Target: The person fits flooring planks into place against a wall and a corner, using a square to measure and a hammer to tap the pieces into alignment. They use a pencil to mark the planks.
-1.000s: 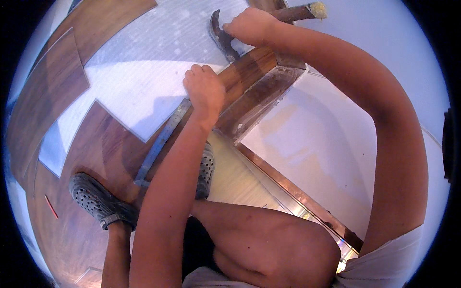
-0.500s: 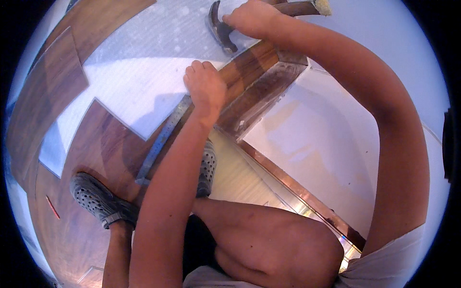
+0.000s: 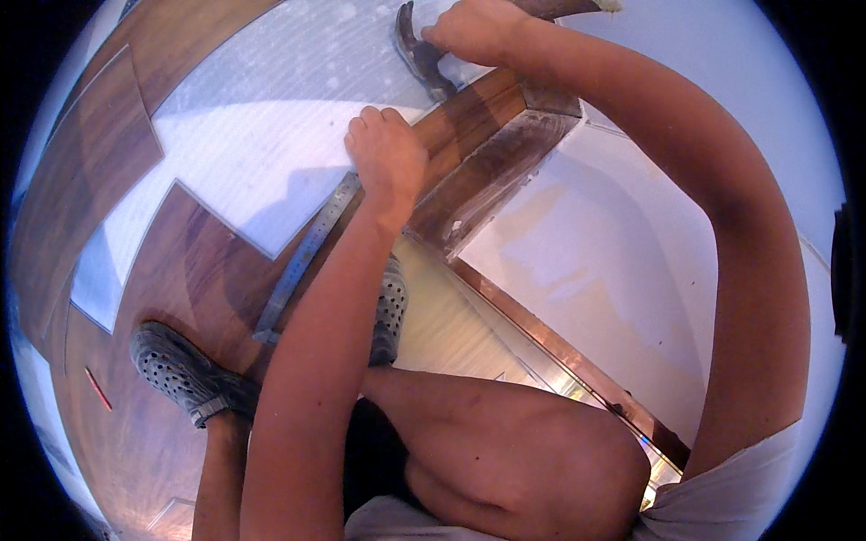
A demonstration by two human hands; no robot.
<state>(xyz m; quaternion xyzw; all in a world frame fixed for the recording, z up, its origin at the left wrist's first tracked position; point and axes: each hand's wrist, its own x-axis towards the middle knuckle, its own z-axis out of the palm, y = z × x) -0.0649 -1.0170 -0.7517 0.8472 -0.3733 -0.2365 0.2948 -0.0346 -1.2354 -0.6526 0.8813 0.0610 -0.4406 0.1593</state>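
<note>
My right hand (image 3: 478, 32) is closed round the handle of a claw hammer (image 3: 417, 56) at the top of the view. The hammer's dark head points down, its lower end at the edge of a brown wood plank (image 3: 474, 113); I cannot tell whether they touch. Over the same plank, further left, rests my left hand (image 3: 386, 153) with its fingers curled, what lies under them hidden. A metal square (image 3: 311, 239) runs from beside my left hand down to the left, partly behind my forearm.
Wood-look floor planks (image 3: 198, 257) lie at the left around pale underlay (image 3: 262, 153). A red pencil (image 3: 98, 389) lies on them. My feet wear grey clogs (image 3: 176, 365). At the right, a raised sill (image 3: 487, 180) and a copper-coloured strip (image 3: 559, 338) border a white panel (image 3: 595, 243).
The hammer has shifted slightly, its head lower and closer to the plank's edge, with my right hand raised a little. My left hand has barely moved.
</note>
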